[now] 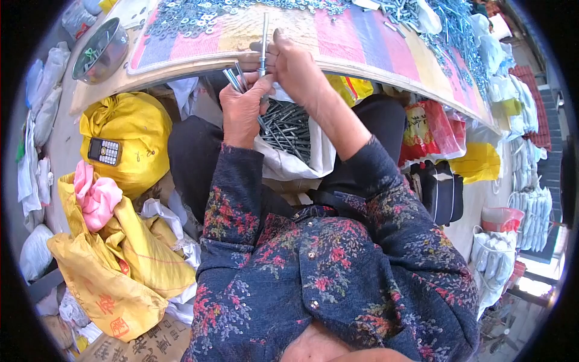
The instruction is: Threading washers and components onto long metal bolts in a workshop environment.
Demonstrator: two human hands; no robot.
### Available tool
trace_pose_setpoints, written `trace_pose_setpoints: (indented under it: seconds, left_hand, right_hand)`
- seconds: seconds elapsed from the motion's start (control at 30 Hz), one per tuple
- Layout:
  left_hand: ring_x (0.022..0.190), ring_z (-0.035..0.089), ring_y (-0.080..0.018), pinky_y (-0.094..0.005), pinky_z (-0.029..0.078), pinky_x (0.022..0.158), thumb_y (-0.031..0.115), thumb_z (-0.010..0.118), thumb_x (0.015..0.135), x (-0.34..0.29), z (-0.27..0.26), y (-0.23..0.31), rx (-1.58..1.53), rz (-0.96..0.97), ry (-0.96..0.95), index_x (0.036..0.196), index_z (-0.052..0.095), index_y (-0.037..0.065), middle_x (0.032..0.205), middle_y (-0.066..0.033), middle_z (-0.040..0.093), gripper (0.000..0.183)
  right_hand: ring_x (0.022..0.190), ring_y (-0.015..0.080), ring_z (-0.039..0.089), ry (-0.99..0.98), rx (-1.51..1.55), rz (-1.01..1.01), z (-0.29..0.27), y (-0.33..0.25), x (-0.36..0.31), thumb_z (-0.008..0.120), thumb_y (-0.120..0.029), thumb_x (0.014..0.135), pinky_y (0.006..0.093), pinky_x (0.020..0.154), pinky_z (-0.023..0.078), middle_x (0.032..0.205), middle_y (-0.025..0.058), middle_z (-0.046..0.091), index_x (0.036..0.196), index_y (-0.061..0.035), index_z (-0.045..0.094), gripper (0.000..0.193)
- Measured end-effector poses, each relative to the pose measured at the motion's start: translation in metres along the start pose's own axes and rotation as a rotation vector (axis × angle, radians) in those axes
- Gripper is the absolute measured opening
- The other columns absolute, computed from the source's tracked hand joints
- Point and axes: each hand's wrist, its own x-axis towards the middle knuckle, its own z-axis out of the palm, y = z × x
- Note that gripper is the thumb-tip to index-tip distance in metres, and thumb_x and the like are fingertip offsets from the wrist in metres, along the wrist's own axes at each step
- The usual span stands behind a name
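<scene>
Between my knees and the table edge, my left hand (242,114) is closed around several thin metal rods (234,79) that point up to the left. Its thumb and forefinger also grip a long metal bolt (264,42), which stands upright with a nut or collar low on its shank. My right hand (298,69) is at the bolt's right side. Its fingers stretch out behind the shank and its thumb points up, apart from the fingers. Just below both hands, an open white sack (322,160) holds many grey metal bolts (286,130).
The table (241,30) has a striped cloth, with washers (181,21) at the back left and heaped metal parts (449,36) at the right. A metal bowl (111,60) stands at its left corner. A phone (104,151) lies on a yellow sack (142,120); red bags (422,136) are at right.
</scene>
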Motion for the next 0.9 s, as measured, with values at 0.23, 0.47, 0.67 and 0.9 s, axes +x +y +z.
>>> trace_pose_setpoints:
  seconds: [0.23,0.47,0.67,0.9]
  left_hand:
    - [0.050,0.048,-0.0036,-0.0184,0.032,0.041,0.005,0.072,0.080,0.004,-0.012,0.002,-0.198,0.133,0.140,0.085,0.066,-0.001,0.067,-0.0026,0.063,0.010]
    - [0.052,0.048,-0.0026,-0.0184,0.033,0.045,0.005,0.070,0.081,-0.003,-0.006,0.005,0.121,0.241,0.168,0.082,0.067,-0.001,0.068,-0.0023,0.064,0.007]
    - [0.052,0.049,-0.0029,-0.0182,0.033,0.045,0.004,0.070,0.081,-0.012,-0.002,0.008,-0.003,0.193,0.102,0.083,0.068,-0.001,0.071,-0.0039,0.066,0.006]
    - [0.047,0.045,-0.0044,-0.0166,0.029,0.041,0.001,0.067,0.082,0.004,-0.027,0.009,-0.241,0.129,0.126,0.091,0.067,-0.003,0.070,-0.0040,0.063,0.010]
  right_hand:
    - [0.114,0.0230,0.056,0.010,-0.571,-0.627,0.042,-0.015,-0.058,0.021,-0.049,0.102,0.0356,0.103,0.038,0.120,0.0177,0.060,0.127,0.0085,0.049,0.069]
    - [0.119,0.0230,0.052,0.090,-0.535,-0.420,0.042,-0.003,-0.047,0.022,-0.051,0.102,0.0340,0.104,0.035,0.125,0.0158,0.058,0.126,0.0066,0.052,0.069]
    - [0.103,0.0188,0.056,0.161,-0.518,-0.573,0.028,-0.011,-0.040,0.028,-0.036,0.103,0.0319,0.093,0.042,0.111,0.0139,0.061,0.123,0.0036,0.055,0.052]
    - [0.095,0.0147,0.060,0.017,-0.360,-0.522,0.045,-0.013,-0.074,0.051,-0.022,0.098,0.0282,0.088,0.048,0.113,0.0104,0.063,0.124,0.0008,0.054,0.035]
